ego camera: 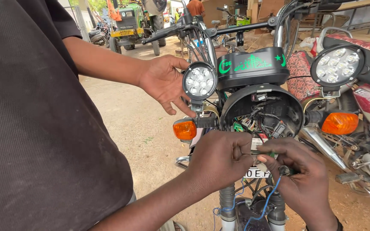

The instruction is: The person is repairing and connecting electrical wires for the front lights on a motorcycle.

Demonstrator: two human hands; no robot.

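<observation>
The left hand [219, 156] and the right hand [298, 175] meet just below the open headlight shell [294, 112] of a motorcycle, near the camera. Both are closed in a pinch on thin wiring: the left hand is clenched around the strands, and the right hand grips a small dark connector between thumb and fingertips, with a blue wire [267, 200] trailing down from it toward the forks. The wire looks light, soft and limp, so it will bend wherever it is not supported; it is best held close to the connector, not by its loose run, since thin strands can pull out of a joint. Inside the shell sits a tangle of coloured wires and plugs. A round spotlight [199, 81] stands at the left, and another person's hand [164, 82] rests against it. An orange indicator [184, 129] sits below that lamp, with another [340, 123] at the right.
</observation>
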